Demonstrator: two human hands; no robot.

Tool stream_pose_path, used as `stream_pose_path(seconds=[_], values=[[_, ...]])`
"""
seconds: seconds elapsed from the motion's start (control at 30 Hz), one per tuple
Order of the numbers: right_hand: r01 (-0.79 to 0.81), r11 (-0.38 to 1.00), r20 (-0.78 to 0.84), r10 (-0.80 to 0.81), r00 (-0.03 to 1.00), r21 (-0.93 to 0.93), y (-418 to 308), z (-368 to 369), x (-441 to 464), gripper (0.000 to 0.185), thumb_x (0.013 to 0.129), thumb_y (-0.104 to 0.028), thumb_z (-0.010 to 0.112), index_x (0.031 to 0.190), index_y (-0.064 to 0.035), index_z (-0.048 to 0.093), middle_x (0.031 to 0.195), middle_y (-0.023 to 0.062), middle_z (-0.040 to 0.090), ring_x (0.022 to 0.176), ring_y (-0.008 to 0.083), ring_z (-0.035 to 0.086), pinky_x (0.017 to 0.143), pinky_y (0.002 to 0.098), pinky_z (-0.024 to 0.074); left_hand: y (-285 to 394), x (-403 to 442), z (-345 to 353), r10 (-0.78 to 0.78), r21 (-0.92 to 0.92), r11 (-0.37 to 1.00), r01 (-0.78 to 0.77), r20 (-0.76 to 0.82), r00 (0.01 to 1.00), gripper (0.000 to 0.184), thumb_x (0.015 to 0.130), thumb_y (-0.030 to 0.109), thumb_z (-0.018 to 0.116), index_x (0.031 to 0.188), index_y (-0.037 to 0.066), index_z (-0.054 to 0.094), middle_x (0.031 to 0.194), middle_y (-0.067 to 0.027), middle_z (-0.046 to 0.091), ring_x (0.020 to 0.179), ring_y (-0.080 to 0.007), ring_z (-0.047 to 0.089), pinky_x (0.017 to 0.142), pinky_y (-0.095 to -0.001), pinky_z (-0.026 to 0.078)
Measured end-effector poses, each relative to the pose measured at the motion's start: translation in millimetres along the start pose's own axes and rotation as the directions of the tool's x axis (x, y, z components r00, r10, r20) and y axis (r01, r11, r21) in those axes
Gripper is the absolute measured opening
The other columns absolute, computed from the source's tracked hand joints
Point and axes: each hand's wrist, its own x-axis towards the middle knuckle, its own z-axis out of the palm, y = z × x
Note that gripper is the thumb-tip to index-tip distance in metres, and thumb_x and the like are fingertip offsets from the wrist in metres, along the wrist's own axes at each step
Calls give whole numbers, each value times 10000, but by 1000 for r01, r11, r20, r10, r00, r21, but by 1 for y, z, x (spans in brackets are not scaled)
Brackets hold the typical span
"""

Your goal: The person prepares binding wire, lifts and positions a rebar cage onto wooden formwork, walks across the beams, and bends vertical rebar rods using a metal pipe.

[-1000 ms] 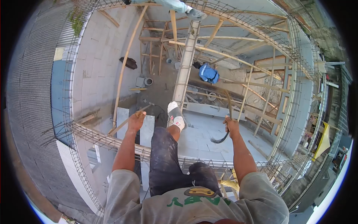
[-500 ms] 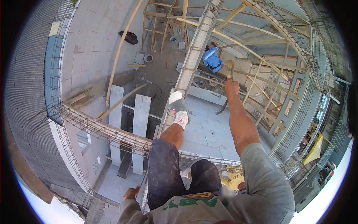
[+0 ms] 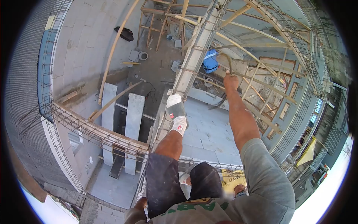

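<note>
Two hands: the right hand (image 3: 231,81) is closed around a bundle of wire (image 3: 229,62), held out over the room right of the beam (image 3: 197,52). The left hand (image 3: 141,203) is low by the thigh, mostly hidden, so can't tell if it's gripping anything. My worry: that socked foot (image 3: 176,108) slipping on something so narrow, or a loose grip dropping strands near the person in blue (image 3: 210,61) below. Count: one bundle, two pale boards (image 3: 135,127), one yellow shirt (image 3: 233,178).
</note>
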Motion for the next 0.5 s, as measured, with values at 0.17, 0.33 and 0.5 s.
stream_pose_path(seconds=[0.17,0.33,0.5], values=[[114,986,31,-112,993,-122,32,72,74,617,836,-525,502,880,77,631,854,236,653,812,358,645,704,409,507,10,7,33,-13,-1,1000,13,-15,1000,809,772,667,444,1283,40,466,1318,-220,441,1261,-350,383,1043,-449,283],[-138,962,207,89,974,236,-41,34,18,507,835,-475,562,807,26,631,647,103,595,493,199,553,434,316,423,96,-125,-22,-216,-4,976,216,-100,971,753,795,619,457,1329,90,416,1377,-146,402,1291,-318,356,1022,-545,257],[-77,958,357,-28,934,277,-63,77,11,529,835,-470,577,862,58,593,652,135,629,457,172,576,400,284,442,81,-98,-29,-211,-130,976,173,-381,900,524,782,522,541,1128,135,612,1247,-124,536,1205,-300,459,1008,-523,280]])
